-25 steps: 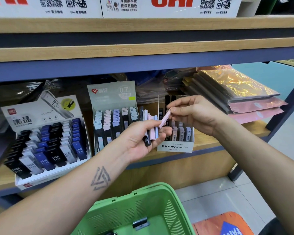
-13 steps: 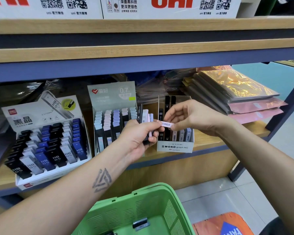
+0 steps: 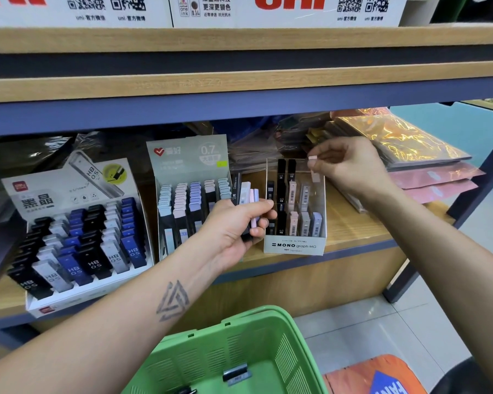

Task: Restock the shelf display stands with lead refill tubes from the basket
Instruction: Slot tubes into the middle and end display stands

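The shelf [image 3: 353,231] is seen carrying three display stands; the MONO stand [image 3: 295,245] is only partly filled. A few items remain in the green basket [image 3: 199,354]. Several refill tubes [image 3: 246,196] are gripped by the left hand [image 3: 234,226]. One pink tube [image 3: 314,169] is pinched by the right hand [image 3: 350,166] above the MONO stand's rear row, not yet inserted.

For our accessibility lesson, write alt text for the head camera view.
A right hand lowers a pink lead tube into the MONO display stand while the left hand holds several more tubes; a green basket sits below.
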`<action>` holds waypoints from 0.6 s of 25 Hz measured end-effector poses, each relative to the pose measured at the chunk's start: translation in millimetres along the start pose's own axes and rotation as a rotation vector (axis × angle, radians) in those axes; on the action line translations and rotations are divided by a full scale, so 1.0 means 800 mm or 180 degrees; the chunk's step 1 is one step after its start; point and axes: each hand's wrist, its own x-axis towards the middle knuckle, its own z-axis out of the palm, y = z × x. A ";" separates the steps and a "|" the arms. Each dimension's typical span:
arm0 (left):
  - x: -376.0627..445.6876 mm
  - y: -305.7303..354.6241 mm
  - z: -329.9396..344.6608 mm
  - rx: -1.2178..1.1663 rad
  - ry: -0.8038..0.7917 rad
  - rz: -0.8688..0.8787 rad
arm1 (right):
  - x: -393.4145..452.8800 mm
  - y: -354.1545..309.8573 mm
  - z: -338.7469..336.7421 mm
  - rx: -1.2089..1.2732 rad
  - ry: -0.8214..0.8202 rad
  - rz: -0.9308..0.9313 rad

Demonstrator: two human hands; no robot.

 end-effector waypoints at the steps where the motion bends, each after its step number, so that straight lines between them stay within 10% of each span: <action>1: 0.000 0.000 0.000 0.0003 -0.0001 0.0000 | 0.001 0.001 0.001 0.0006 0.0064 0.0004; 15: 0.002 -0.001 0.000 0.0067 -0.0103 -0.0044 | 0.001 0.023 0.044 -0.1589 -0.0227 -0.0617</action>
